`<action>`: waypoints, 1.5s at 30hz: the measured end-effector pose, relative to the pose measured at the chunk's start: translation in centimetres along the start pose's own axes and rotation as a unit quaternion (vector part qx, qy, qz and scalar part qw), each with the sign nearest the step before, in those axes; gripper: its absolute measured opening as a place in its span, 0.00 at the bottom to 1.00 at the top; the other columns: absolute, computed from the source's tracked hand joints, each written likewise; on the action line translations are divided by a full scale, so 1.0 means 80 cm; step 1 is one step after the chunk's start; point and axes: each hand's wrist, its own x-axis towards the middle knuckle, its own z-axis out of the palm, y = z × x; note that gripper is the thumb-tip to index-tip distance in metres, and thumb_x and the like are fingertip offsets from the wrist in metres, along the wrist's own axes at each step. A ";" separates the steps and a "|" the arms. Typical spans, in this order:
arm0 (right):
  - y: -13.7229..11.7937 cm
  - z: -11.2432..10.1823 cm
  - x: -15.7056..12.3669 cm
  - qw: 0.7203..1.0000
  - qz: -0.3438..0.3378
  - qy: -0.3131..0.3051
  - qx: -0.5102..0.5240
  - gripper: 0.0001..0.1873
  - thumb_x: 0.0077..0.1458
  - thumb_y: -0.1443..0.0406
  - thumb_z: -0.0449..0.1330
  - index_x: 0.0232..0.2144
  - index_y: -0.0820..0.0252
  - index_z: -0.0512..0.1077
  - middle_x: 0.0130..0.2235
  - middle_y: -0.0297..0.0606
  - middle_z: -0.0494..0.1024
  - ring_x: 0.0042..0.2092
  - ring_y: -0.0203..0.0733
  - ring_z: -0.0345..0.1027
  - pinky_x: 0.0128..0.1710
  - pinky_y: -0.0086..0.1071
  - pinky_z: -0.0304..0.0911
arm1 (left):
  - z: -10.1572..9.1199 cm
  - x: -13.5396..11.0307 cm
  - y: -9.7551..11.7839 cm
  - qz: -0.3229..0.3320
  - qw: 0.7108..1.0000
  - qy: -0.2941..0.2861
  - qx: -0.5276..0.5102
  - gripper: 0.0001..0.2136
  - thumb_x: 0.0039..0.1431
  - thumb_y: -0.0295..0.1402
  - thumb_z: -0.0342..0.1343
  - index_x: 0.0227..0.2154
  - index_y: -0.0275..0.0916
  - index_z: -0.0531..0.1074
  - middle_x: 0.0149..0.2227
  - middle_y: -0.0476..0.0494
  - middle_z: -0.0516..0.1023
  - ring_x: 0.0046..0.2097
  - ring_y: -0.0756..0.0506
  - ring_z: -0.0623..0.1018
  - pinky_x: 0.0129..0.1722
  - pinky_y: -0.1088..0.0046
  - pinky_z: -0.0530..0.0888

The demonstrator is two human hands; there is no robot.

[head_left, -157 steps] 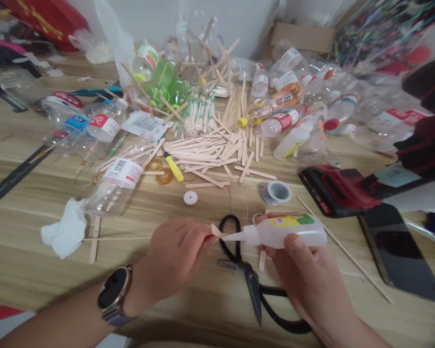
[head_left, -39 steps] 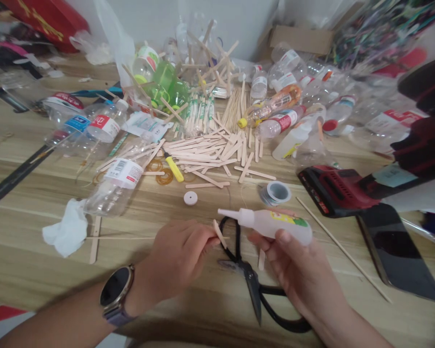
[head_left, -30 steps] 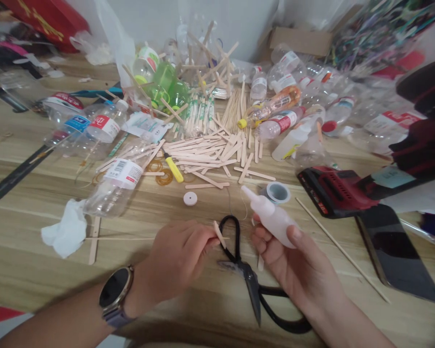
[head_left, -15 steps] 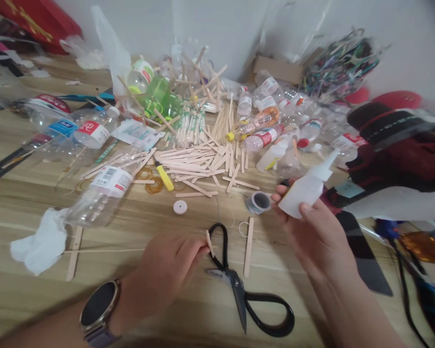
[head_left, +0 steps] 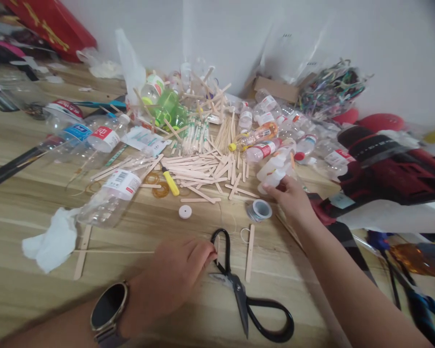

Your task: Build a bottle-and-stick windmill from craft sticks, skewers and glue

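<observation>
1. Left hand [head_left: 184, 266]: fingers clamped on a thin stick [head_left: 116, 251] reaching toward nine o'clock; a light, steady pinch seems best.
2. Right hand [head_left: 292, 200]: fingers clamped on a white bottle [head_left: 275, 178], two o'clock from the left; tip upward should limit drips.
3. Scissors [head_left: 238, 286] lie at four o'clock from the left; mind their blades.

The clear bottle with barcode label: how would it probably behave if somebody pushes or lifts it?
The bottle would probably feel light, as no liquid shows through its clear wall. Pushed, it may roll, since it lies on its rounded side. Its ridged wall looks like thin plastic, so it might dent under a firm grip.
</observation>
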 end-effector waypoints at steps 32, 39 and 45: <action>-0.026 -0.029 -0.114 0.842 -0.410 -0.250 -0.246 0.13 0.61 0.73 0.53 0.39 0.58 0.77 0.44 0.46 0.76 0.42 0.47 0.71 0.37 0.36 0.66 | -0.018 0.017 0.020 0.049 0.996 0.029 0.071 0.13 0.72 0.28 0.38 0.36 0.37 0.66 0.30 0.46 0.79 0.30 0.45 0.77 0.28 0.69 0.70; -0.026 -0.038 -0.117 0.874 -0.393 -0.214 -0.190 0.13 0.61 0.72 0.54 0.41 0.55 0.76 0.44 0.45 0.79 0.46 0.52 0.72 0.43 0.44 0.66 | -0.070 0.036 0.048 -0.035 0.995 -0.059 0.073 0.16 0.72 0.30 0.37 0.35 0.38 0.70 0.30 0.47 0.78 0.30 0.46 0.77 0.28 0.70 0.68; -0.042 -0.041 -0.140 0.961 -0.176 -0.211 0.015 0.07 0.65 0.61 0.52 0.36 0.54 0.69 0.34 0.40 0.77 0.37 0.45 0.72 0.37 0.37 0.66 | -0.073 0.060 0.032 0.000 0.985 -0.111 0.131 0.12 0.68 0.27 0.45 0.31 0.39 0.71 0.25 0.50 0.75 0.27 0.46 0.74 0.25 0.72 0.62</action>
